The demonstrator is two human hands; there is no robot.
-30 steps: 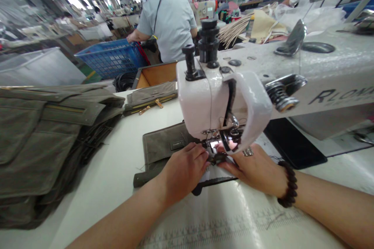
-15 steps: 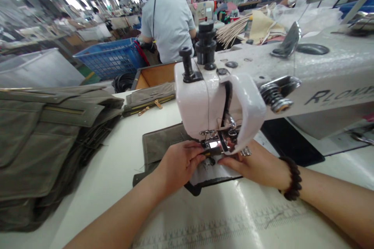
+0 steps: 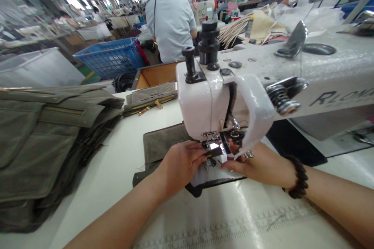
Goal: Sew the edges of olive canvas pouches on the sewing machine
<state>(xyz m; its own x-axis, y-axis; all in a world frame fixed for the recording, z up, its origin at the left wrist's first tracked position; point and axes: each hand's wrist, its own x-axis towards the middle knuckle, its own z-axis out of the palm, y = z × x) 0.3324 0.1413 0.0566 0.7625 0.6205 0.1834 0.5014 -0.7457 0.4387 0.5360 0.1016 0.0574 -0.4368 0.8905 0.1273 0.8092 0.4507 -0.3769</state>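
Observation:
A white sewing machine (image 3: 204, 101) stands on the white table (image 3: 117, 179). Under its needle lies an olive fabric piece (image 3: 159, 146) with a black zipper end. My left hand (image 3: 178, 165) is closed, its fingers pinching the zipper end at the presser foot. My right hand (image 3: 260, 165), with a dark bead bracelet on the wrist, rests flat on the work just right of the needle, fingertips pressing the fabric edge. The needle area is partly hidden by the machine head.
A tall stack of olive fabric panels (image 3: 43, 140) fills the left of the table. Another zippered piece (image 3: 150, 99) lies behind the machine. A person in a grey shirt (image 3: 171, 23) stands beyond, beside a blue basket (image 3: 112, 56).
My left hand has shifted slightly up and left and now pinches the zipper end. My right hand has slid a little to the right. The view has wobbled slightly.

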